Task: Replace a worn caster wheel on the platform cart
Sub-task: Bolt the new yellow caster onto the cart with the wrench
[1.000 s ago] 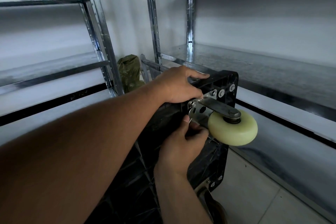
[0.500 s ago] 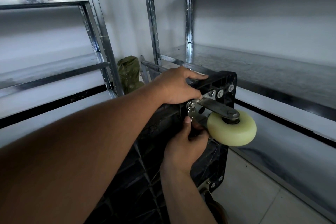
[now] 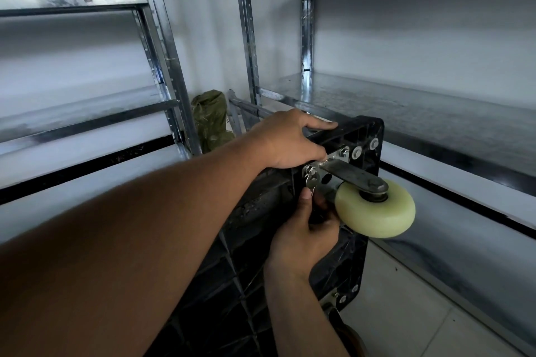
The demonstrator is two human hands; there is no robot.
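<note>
The black platform cart (image 3: pixel 333 266) stands tipped on its side, its ribbed underside facing me. A cream caster wheel (image 3: pixel 377 211) in a metal bracket (image 3: pixel 348 171) sticks out from the upper corner, and its plate sits against the cart with bolts showing. My left hand (image 3: pixel 290 139) grips the cart's top edge just behind the caster, with the index finger lying along the edge. My right hand (image 3: pixel 304 232) is under the bracket, its thumb against the plate's edge and its fingers curled behind the bracket. What the fingers pinch there is hidden.
A second, dark caster (image 3: pixel 348 336) sits at the cart's lower corner near the tiled floor (image 3: pixel 406 298). Galvanised shelving (image 3: pixel 406 101) stands close on the right, with another rack (image 3: pixel 162 66) on the left. A green bag (image 3: pixel 211 116) lies in the back corner.
</note>
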